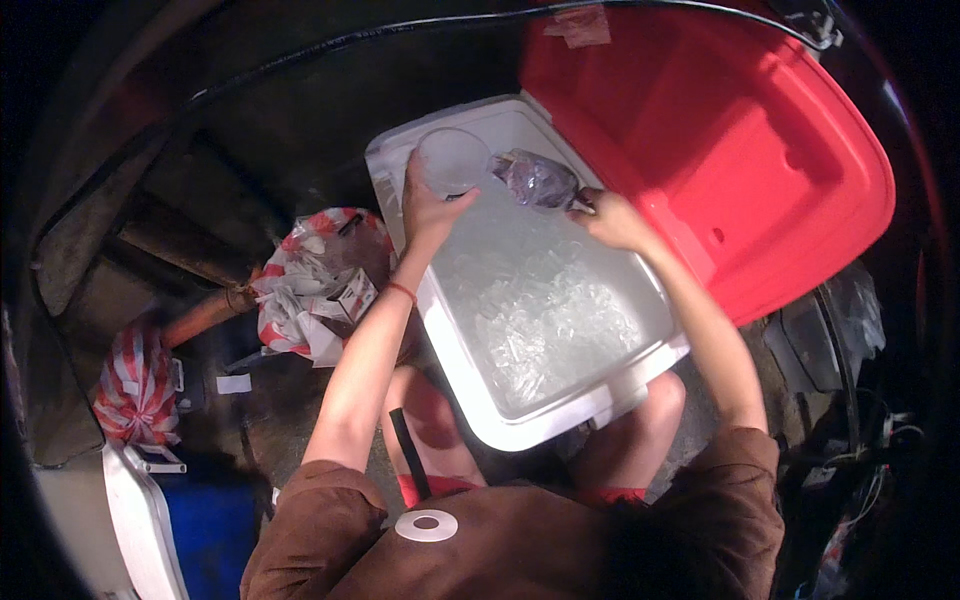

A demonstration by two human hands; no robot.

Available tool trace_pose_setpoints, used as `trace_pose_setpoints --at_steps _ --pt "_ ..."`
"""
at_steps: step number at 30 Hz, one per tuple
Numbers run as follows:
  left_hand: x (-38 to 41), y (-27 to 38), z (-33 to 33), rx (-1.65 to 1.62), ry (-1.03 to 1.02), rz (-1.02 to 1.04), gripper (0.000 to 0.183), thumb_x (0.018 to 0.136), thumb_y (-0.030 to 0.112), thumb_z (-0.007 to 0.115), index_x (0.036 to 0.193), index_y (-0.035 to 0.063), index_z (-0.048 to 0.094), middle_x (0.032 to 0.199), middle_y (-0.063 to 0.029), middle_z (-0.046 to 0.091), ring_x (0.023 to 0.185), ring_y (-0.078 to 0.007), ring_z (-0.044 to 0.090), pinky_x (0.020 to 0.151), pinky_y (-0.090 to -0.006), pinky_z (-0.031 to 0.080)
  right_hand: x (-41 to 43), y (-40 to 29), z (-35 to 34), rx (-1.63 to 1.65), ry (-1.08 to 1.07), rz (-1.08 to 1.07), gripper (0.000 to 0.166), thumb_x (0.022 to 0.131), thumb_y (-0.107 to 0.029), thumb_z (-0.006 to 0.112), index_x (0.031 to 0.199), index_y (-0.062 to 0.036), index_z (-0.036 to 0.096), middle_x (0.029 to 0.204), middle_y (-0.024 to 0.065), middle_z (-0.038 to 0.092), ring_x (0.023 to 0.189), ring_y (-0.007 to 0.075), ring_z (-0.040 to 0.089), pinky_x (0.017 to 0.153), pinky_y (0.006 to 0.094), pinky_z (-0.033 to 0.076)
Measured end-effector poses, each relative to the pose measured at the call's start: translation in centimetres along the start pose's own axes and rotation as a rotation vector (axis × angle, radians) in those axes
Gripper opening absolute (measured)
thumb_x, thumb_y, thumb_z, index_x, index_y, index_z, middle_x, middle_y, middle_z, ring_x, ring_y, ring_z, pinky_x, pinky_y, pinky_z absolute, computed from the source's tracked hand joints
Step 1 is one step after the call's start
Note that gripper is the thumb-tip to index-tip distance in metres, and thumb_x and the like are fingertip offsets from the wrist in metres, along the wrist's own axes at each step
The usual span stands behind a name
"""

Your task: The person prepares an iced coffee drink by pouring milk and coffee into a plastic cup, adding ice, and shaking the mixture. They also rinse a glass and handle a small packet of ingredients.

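Observation:
A white cooler box (480,405) stands before me with ice cubes (562,322) heaped in its near part. My left hand (435,214) holds a clear plastic cup (452,161) over the far left part of the cooler. The cup's round rim faces up. With my right hand (611,217) I grip the handle end of a scoop-like object (538,180), dark and shiny, which seems wrapped in plastic; its exact kind is unclear. It lies across the cooler's far right part, its other end close to the cup.
The cooler's red lid (750,172) stands open at the right. Left of the cooler is a bin lined with a red-and-white striped bag (274,300), holding papers and plastic. A tied striped bag (137,390) sits farther left, above a blue container (210,525). Cables hang at the lower right.

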State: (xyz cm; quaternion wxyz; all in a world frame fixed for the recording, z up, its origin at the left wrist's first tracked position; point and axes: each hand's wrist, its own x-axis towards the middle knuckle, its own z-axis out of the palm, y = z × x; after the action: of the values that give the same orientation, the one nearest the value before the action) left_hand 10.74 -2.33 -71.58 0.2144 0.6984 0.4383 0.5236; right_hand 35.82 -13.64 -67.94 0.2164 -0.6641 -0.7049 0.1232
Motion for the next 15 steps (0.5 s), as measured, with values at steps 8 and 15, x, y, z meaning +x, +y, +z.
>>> trace_pose_setpoints --at_steps 8,15 --pt "-3.3 3.0 3.8 -0.007 -0.605 0.243 0.095 0.050 0.026 0.084 0.126 0.0003 0.034 0.122 -0.0213 0.047 0.112 -0.0349 0.047 0.096 -0.0380 0.038 -3.6 -5.8 -8.8 -0.468 -0.358 0.171 0.027 0.076 -0.023 0.063 0.091 -0.0006 0.064 0.086 0.0203 0.063 0.085 0.0313 0.062 0.074 0.0418 0.048" --pt "-2.8 1.4 2.3 -0.101 -0.533 0.208 0.088 0.052 0.029 0.085 0.122 0.0032 0.039 0.110 -0.0135 0.053 0.100 -0.0271 0.055 0.089 -0.0331 0.043 -1.4 -12.6 -14.2 -0.827 -0.382 0.135 0.023 0.067 -0.022 0.070 0.082 -0.0039 0.068 0.080 0.0164 0.064 0.079 0.0294 0.063 0.068 0.0403 0.051"
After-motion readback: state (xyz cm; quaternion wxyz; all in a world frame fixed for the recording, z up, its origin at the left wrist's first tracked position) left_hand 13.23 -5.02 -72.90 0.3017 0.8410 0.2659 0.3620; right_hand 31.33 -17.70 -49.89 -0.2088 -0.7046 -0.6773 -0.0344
